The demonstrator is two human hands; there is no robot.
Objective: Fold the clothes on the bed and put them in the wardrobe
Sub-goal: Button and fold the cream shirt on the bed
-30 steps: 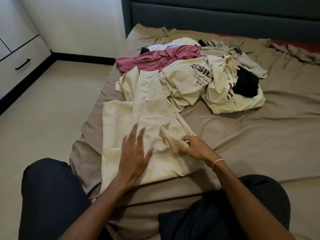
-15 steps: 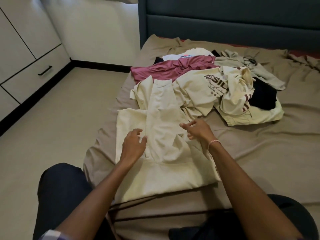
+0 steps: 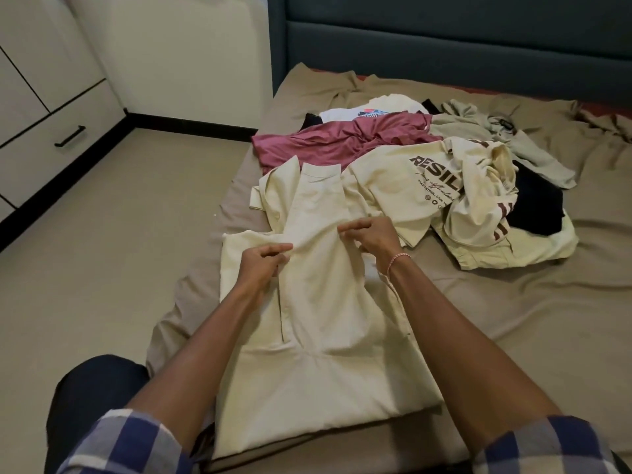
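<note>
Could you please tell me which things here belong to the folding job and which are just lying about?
Job: cream garment, pinched by left hand and right hand; maroon top; printed cream shirt; black garment; white cupboard.
Lying about: brown sheet; headboard; floor.

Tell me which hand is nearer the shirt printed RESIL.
Right. The right hand pinches the cream garment just left of the printed shirt; the left hand grips the same garment farther left.
</note>
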